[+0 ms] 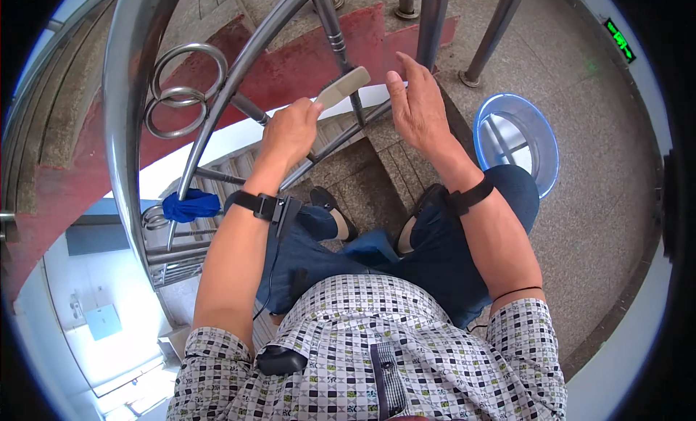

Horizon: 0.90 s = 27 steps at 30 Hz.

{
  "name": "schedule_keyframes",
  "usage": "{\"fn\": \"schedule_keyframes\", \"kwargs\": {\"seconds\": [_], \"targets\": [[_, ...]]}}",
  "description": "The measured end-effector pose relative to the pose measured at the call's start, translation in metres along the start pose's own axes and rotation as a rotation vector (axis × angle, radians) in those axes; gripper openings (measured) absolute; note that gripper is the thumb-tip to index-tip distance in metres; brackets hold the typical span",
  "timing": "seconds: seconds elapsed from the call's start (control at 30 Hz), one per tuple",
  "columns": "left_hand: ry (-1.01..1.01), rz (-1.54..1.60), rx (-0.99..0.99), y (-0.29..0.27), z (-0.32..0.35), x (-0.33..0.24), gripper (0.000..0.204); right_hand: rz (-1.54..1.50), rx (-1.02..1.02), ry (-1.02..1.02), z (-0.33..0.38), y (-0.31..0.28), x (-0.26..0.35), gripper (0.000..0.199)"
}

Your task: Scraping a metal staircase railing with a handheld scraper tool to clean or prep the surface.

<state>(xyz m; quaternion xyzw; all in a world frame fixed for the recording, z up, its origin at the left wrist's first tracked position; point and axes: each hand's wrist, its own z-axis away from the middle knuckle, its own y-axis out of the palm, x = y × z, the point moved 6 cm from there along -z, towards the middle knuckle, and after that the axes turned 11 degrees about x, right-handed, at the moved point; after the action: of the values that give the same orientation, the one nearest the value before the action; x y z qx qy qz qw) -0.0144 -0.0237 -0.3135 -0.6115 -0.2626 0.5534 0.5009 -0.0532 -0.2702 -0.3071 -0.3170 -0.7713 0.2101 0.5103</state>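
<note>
My left hand point(290, 134) is closed round the near end of a flat beige brush-like tool point(342, 87) with a rounded far end. The tool lies against or just in front of a steel baluster point(332, 29); I cannot tell whether they touch, and its underside is mostly hidden. To its right, my right hand point(420, 113) is raised with the fingers stretched out and the thumb apart, holding nothing. It is nearest to a thick steel post point(433, 29).
A translucent blue basin point(515, 131) holding liquid stands on the speckled floor at right. Left, a blue cloth point(190, 205) hangs on the railing, below joined steel rings point(176, 96). A thick curved handrail point(122, 116) sweeps past red-edged steps point(319, 58). My feet rest on a landing.
</note>
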Motion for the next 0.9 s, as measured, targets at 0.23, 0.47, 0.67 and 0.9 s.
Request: {"fn": "schedule_keyframes", "kwargs": {"seconds": [0.23, 0.47, 0.67, 0.9], "targets": [[0.036, 0.044, -0.004, 0.010, -0.023, -0.030, 0.044, 0.015, 0.024, 0.024, 0.002, 0.003, -0.002, 0.058], [0.039, 0.043, -0.028, 0.012, -0.008, -0.014, 0.042, -0.004, 0.115, 0.142, 0.005, 0.000, -0.003, 0.054], [0.001, 0.021, -0.011, 0.008, 0.009, 0.004, 0.039, 0.145, 0.453, 0.209, 0.008, 0.016, -0.005, 0.038], [0.017, 0.046, -0.043, 0.011, -0.010, -0.016, 0.041, 0.246, 0.653, 0.110, 0.016, 0.036, -0.009, 0.031]]}}
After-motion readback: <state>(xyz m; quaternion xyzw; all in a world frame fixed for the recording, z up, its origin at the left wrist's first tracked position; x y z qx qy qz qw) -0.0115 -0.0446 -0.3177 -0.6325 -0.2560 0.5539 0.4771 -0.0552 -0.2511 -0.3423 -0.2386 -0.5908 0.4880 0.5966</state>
